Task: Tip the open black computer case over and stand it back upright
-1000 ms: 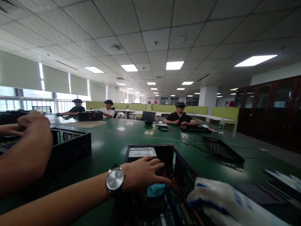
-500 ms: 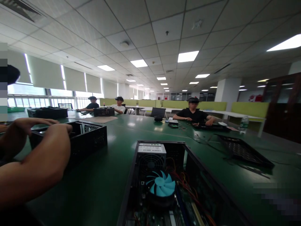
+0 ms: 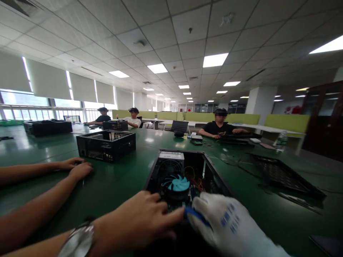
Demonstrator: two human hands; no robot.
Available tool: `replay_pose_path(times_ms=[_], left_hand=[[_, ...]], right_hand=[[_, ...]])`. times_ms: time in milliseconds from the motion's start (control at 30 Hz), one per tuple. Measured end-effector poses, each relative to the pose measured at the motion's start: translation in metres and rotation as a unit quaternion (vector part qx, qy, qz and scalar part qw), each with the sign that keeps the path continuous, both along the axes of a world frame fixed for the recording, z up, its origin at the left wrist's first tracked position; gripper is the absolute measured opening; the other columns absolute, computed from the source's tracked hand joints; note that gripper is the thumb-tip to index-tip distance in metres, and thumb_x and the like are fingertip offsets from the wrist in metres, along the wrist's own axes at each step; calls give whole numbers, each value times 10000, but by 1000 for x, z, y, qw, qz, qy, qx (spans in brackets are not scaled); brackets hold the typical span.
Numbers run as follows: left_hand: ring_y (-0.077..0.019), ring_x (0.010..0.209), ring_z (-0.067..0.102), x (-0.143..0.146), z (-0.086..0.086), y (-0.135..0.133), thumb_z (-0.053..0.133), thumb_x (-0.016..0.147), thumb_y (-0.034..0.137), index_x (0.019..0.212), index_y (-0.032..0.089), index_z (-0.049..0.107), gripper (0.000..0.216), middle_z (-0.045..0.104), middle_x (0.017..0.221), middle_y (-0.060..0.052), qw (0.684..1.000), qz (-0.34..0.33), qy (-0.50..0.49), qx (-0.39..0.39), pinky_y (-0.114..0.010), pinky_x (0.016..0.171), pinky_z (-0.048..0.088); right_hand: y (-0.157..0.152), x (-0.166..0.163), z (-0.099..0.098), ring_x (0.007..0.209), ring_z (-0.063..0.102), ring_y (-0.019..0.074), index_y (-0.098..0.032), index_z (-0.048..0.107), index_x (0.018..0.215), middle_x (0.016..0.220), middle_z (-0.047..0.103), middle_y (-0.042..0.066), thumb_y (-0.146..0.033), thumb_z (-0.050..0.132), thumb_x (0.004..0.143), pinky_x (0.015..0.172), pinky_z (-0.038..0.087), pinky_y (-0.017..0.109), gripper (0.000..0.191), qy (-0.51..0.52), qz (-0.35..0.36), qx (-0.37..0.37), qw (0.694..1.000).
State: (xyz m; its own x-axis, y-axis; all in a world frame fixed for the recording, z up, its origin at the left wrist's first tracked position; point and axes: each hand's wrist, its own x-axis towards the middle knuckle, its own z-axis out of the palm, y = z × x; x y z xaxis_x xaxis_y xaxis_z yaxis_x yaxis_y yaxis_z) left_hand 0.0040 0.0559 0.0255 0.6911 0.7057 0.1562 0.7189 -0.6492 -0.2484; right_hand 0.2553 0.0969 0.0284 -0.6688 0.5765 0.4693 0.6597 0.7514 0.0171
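Note:
An uncovered black computer case (image 3: 218, 178) stands in front of me. Inside it are a light-blue cooling fan (image 3: 178, 184) and a power supply (image 3: 171, 165) with coloured wires. My left hand (image 3: 139, 221), bare with a watch on the wrist, is over the near part of the case. Its fingers are apart, and the index finger reaches to the tip of a blue object. My right hand (image 3: 227, 221), in a white glove, is closed on that blue object (image 3: 197, 216), which looks like a tool handle. The near end of the case is hidden by my hands.
On the left, a co-worker's hands (image 3: 77, 169) rest on the green table (image 3: 115, 182) near another black case (image 3: 107, 146). To the right lie a black panel (image 3: 286, 175) and a water bottle (image 3: 281, 141). Another person (image 3: 221, 126) sits across.
Both my hands have come into view over the case. The co-worker's hands have left the other case and lie on the table; that case now sits further right.

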Motion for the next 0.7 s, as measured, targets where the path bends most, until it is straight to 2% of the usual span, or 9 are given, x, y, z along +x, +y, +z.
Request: replay_pose_path(times_ms=[67,133,233,300,367,433,500,600,700], left_hand=[[-254,980,609,-4,3,65,500,993,465,1452,351,445,476,667,1066,-70,999,41,-8,36,-379,875,490],[-250,1174,543,4,5,118,459,1013,287,1489,364,392,487,591,1286,-93,989,116,-67,59,-405,1020,418],[-303,1339,429,37,-8,154,330,985,108,1560,290,247,609,463,1451,-159,973,168,-126,94,-539,1081,354],[-368,1410,337,61,-33,153,391,983,173,1566,235,228,609,360,1527,-202,968,175,-148,99,-610,1084,332],[-357,1441,301,77,-67,142,509,967,303,1541,286,294,613,298,1583,-148,977,138,-145,79,-580,1126,315],[-308,1435,327,80,-99,131,573,940,395,1469,360,406,556,329,1583,-60,985,82,-151,19,-524,1153,316],[-291,1403,368,73,-121,124,528,963,426,1405,343,482,453,386,1542,-49,981,58,-179,-39,-521,1136,344],[-283,1302,458,62,-132,124,432,1006,428,1361,277,525,397,471,1440,-84,970,72,-218,-76,-517,1067,413],[-261,1234,487,59,-132,129,425,1012,409,1332,280,546,365,505,1378,-73,965,77,-236,-90,-493,1049,415]], right_hand=[[69,-18,5,774,683,247,-251,702,913,856,714,73,-469,484,976,637,484,312,315,-19,-27,2,999],[129,-30,12,925,676,249,-205,695,981,992,716,94,-413,506,995,756,469,297,281,-12,-104,-4,994],[179,-27,10,1025,658,282,-142,668,1109,1128,689,160,-369,371,1053,818,465,331,377,38,-193,8,980],[185,-12,-9,1060,650,262,-147,648,1167,1174,679,156,-372,262,1078,858,466,330,455,74,-217,10,973],[179,11,-43,1042,661,229,-190,668,1142,1152,699,108,-409,322,1067,868,475,299,416,83,-207,-3,975],[170,41,-82,995,683,235,-215,706,1080,1087,726,82,-411,449,1020,847,502,299,329,70,-197,-32,977],[163,71,-115,1042,675,294,-209,721,1111,1137,717,110,-346,495,976,872,524,362,297,42,-214,-52,975],[159,98,-135,1185,606,337,-225,681,1252,1318,639,112,-241,494,917,968,506,430,383,-12,-255,-58,965],[159,98,-131,1203,596,321,-233,652,1299,1355,616,101,-228,482,909,980,510,432,426,-43,-268,-84,959]])
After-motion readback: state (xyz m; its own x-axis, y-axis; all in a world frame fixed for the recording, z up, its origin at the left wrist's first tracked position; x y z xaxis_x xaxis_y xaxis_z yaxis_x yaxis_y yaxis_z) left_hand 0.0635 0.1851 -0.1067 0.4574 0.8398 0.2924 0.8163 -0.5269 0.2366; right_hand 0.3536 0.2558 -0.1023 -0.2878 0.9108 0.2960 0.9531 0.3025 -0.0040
